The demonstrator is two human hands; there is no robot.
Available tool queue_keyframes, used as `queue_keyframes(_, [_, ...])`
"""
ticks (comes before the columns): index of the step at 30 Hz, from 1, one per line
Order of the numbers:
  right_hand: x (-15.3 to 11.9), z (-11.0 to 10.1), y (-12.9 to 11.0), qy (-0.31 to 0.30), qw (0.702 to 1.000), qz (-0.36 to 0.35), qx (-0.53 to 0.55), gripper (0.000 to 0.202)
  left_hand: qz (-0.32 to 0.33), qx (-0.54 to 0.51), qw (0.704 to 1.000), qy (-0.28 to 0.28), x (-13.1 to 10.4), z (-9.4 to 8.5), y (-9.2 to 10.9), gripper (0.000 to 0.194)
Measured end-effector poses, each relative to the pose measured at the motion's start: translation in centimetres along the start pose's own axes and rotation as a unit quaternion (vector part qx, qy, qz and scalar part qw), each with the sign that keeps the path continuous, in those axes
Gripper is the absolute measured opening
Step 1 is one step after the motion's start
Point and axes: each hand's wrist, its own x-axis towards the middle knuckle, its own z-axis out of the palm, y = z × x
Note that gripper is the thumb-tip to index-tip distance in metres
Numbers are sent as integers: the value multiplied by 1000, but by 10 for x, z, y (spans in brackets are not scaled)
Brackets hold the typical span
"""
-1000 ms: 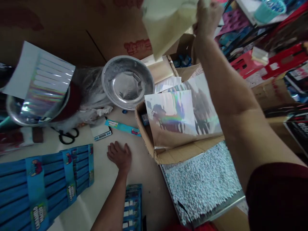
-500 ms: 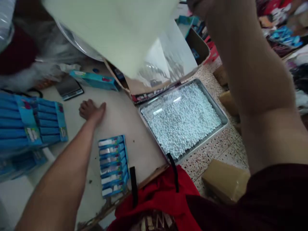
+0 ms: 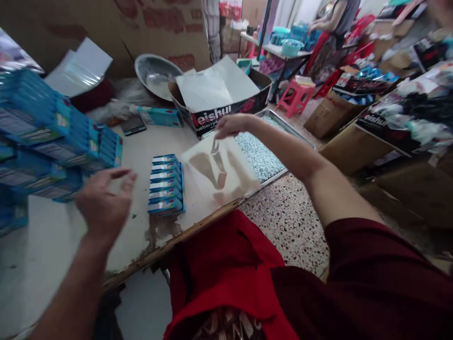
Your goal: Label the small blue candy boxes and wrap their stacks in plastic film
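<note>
My right hand [image 3: 228, 126] pinches the top edge of a pale translucent plastic sheet [image 3: 233, 165]. The sheet hangs over the table's edge, beside a metal tray [image 3: 306, 141] full of small pale pellets [image 3: 262, 153]. My left hand [image 3: 108, 198] is raised above the table, its fingers apart and nothing between them. Between the hands, a row of blue boxes [image 3: 165, 184] with white strips stands on the table. Stacked blue packs [image 3: 46, 123] are left of my left hand.
Behind the sheet is an open carton [image 3: 212, 115] with white sheets. A metal bowl [image 3: 157, 75], a flat blue box [image 3: 161, 116] and a dark scale [image 3: 133, 126] lie at the table's back. A pink stool [image 3: 296, 97] and cartons stand right; a person is at the far table.
My right hand has come down from the top, bringing the sheet over the table's edge. My left hand has lifted from the tabletop. The view has tilted up, showing more of the room.
</note>
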Motion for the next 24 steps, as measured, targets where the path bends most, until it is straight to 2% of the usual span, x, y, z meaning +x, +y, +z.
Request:
queue_keyframes(1, [4,12,8,13,997,6,-81,19,58,-26,998,4,-24,-5,24,56])
queue_keyframes(2, [7,21,18,37,989,14,-145,20,105,-63,992,-17,-48,-3,50,45])
queue_keyframes(4, [12,30,40,82,976,15,-202,27,210,-102,963,-137,-90,22,98,34])
queue_keyframes(6, [12,26,66,163,962,30,-218,38,247,-94,932,-246,-119,61,127,54])
queue_keyframes(8, [10,11,94,281,934,91,-200,36,234,-83,917,-314,-135,98,135,73])
queue_keyframes(10, [10,-9,120,366,902,166,-159,27,218,-91,913,-333,-141,122,128,73])
queue_keyframes(12, [18,-25,140,388,887,211,-132,26,220,-117,914,-321,-141,129,114,65])
queue_keyframes(15, [41,-31,156,365,898,223,-103,26,214,-132,924,-286,-138,110,87,47])
queue_keyframes(16, [48,-29,157,365,901,219,-83,25,188,-119,938,-266,-138,99,77,41])
queue_keyframes(18, [60,-23,156,382,904,191,-29,22,78,-63,976,-193,-141,75,58,39])
queue_keyframes(19, [64,-20,153,413,896,160,28,20,0,-26,990,-142,-145,65,50,48])
queue_keyframes(21, [67,-20,143,434,892,104,70,19,-154,30,987,-44,-155,54,39,84])
queue_keyframes(22, [67,-22,134,452,885,75,86,17,-216,37,976,-15,-160,55,37,104])
queue_keyframes(24, [65,-27,111,484,868,15,112,16,-299,10,954,-5,-165,66,36,134])
